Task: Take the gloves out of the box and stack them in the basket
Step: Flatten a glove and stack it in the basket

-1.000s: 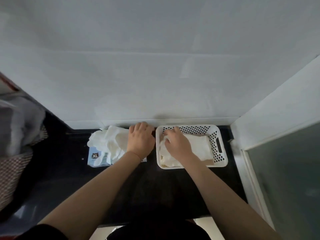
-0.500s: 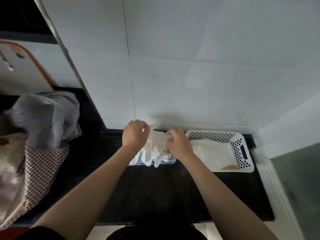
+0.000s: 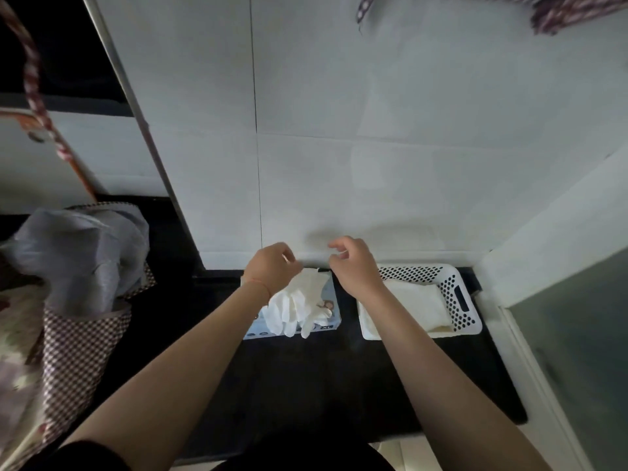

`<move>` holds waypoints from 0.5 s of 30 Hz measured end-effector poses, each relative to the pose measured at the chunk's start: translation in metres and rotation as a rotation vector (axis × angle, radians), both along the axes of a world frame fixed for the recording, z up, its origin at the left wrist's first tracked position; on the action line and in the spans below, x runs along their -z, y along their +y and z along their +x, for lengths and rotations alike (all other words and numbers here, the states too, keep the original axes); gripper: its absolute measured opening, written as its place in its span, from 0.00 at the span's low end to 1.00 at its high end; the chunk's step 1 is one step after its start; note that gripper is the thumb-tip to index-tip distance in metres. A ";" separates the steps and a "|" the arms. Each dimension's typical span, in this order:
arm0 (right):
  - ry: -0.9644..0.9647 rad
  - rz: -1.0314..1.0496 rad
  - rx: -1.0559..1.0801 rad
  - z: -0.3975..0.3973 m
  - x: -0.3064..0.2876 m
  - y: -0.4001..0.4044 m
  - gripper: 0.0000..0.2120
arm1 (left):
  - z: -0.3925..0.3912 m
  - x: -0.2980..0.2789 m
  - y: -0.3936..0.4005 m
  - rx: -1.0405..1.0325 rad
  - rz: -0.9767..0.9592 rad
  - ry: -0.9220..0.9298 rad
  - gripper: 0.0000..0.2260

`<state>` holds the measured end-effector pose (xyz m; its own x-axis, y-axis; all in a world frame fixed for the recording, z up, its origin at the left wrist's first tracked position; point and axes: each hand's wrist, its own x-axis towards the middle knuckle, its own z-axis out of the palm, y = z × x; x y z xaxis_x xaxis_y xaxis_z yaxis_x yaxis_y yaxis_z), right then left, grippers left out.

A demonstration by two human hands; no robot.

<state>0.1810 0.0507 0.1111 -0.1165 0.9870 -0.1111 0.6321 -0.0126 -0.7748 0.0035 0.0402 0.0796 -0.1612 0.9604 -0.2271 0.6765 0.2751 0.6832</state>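
Observation:
A light-blue glove box (image 3: pixel 328 311) marked XL lies on the black counter by the wall. A white glove (image 3: pixel 299 307) drapes over the box, its fingers hanging toward the front edge. My left hand (image 3: pixel 272 268) hovers over the box's back left and pinches the glove's cuff. Just right of the cuff is my right hand (image 3: pixel 353 265), with its fingers loosely curled and nothing visible in them. The white perforated basket (image 3: pixel 455 294) stands right of the box with a flat pile of white gloves (image 3: pixel 414 300) inside.
A checked bag (image 3: pixel 78 341) stuffed with grey plastic stands at the left. The white tiled wall (image 3: pixel 339 164) rises right behind box and basket. A white side panel (image 3: pixel 560 232) closes off the right. Bare black counter (image 3: pixel 306 385) lies in front.
My right hand left the basket, came over to the box and gripped the glove with the left. Both hands have since risen, and the right one no longer grips the glove.

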 end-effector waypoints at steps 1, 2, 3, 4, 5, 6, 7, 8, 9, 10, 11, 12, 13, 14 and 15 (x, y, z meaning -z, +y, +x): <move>-0.012 -0.018 0.007 0.001 0.004 -0.003 0.13 | 0.004 0.008 -0.003 0.027 -0.030 0.053 0.12; -0.022 -0.041 0.011 0.002 0.008 -0.007 0.13 | 0.009 0.015 -0.006 0.057 -0.045 0.113 0.15; -0.034 -0.064 0.012 0.003 0.012 -0.010 0.12 | 0.014 0.021 -0.007 0.087 -0.051 0.188 0.18; -0.049 -0.084 0.009 0.003 0.016 -0.013 0.12 | 0.018 0.024 -0.008 0.119 -0.054 0.278 0.18; -0.065 -0.100 0.005 0.005 0.020 -0.016 0.12 | 0.023 0.027 -0.007 0.150 -0.051 0.365 0.16; -0.076 -0.115 0.002 0.007 0.024 -0.018 0.12 | 0.026 0.028 -0.006 0.168 -0.042 0.444 0.12; -0.083 -0.124 -0.001 0.009 0.027 -0.020 0.12 | 0.028 0.029 -0.006 0.169 -0.034 0.505 0.08; -0.086 -0.129 -0.003 0.011 0.030 -0.021 0.12 | 0.029 0.029 -0.006 0.160 -0.029 0.544 0.06; -0.089 -0.127 -0.002 0.014 0.032 -0.022 0.12 | 0.029 0.029 -0.006 0.153 -0.024 0.565 0.07; -0.092 -0.128 0.003 0.016 0.034 -0.022 0.12 | 0.028 0.029 -0.007 0.146 -0.019 0.563 0.07; -0.095 -0.128 0.007 0.018 0.034 -0.022 0.12 | 0.026 0.030 -0.006 0.130 -0.010 0.538 0.06; -0.100 -0.131 0.013 0.020 0.035 -0.021 0.12 | 0.023 0.030 -0.006 0.111 0.001 0.499 0.05; -0.099 -0.134 0.015 0.021 0.035 -0.021 0.12 | 0.021 0.031 -0.005 0.097 0.011 0.453 0.06; -0.095 -0.141 0.018 0.021 0.036 -0.020 0.12 | 0.021 0.032 -0.006 0.100 0.022 0.402 0.07; -0.088 -0.150 0.019 0.020 0.037 -0.020 0.11 | 0.022 0.033 -0.007 0.124 0.031 0.357 0.08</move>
